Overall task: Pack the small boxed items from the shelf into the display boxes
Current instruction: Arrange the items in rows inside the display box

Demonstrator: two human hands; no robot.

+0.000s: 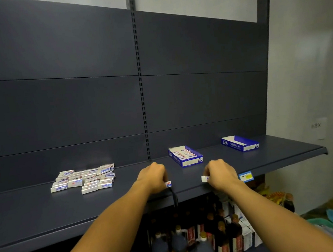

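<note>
Two hands over a dark shelf (267,156), each holding a small white box.

Left hand (153,177) curled around one small box (168,184) with a red-and-blue label, print too blurred to read; right hand (221,173) curled around another box (204,179), mostly hidden by fingers. Loose pile of boxes (84,178) well to the left. Part-filled display box (186,156) just behind the hands; second display box (240,143) farther right, lettering illegible. Dark bottles (179,247) below, partly cut off.
</note>
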